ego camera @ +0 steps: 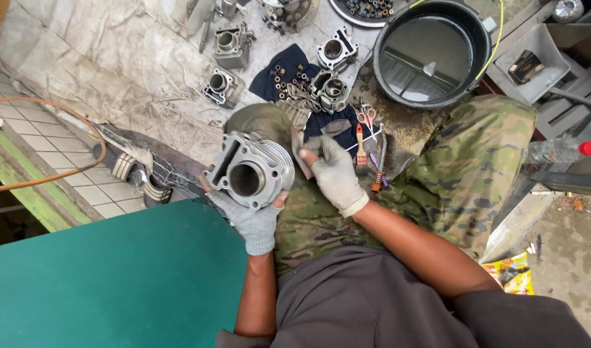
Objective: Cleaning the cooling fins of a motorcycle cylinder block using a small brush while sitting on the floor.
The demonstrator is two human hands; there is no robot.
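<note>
Left hand [253, 222] cupping engine cylinder [250, 169], right hand [334, 175] pinching sandpaper [302, 154] beside fins

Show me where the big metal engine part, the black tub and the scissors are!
Metal engine part [247, 169], head view, on its flat face beside the round hole.
Black tub [479, 32], head view, on its right rim.
Scissors [367, 116], head view, on the pinkish handles.

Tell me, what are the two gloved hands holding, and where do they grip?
The left hand holds a metal engine cylinder from underneath. The right hand pinches a small abrasive sheet against its finned side.
</note>
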